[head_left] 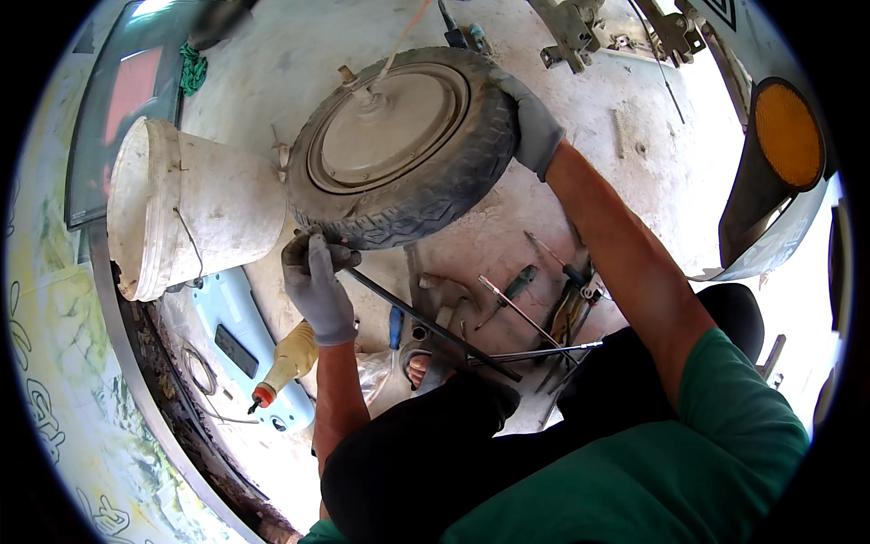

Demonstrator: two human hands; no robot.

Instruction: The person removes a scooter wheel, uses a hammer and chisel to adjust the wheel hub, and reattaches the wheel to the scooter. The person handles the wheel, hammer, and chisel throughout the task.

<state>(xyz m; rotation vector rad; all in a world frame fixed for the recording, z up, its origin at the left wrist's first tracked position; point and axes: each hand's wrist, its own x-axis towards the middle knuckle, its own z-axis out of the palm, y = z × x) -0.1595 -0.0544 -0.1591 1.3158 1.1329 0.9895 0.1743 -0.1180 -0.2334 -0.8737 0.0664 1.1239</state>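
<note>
A small wheel with a treaded black tyre and a dusty metal hub stands tilted before me, its axle stub and cable facing up. My right hand, in a grey glove, is closed around the tyre's right edge. At the lower left edge of the tyre is my gloved left hand, its fingers bent and pressed together. A long black metal bar runs from these fingers down toward my knees; the hand appears closed on its upper end. The fingertips are partly hidden against the tyre.
A dirty white bucket lies tipped at the left, near a light blue panel and a yellowish bottle with a red cap. Screwdrivers and other tools lie between my feet. An orange reflector juts in at the right.
</note>
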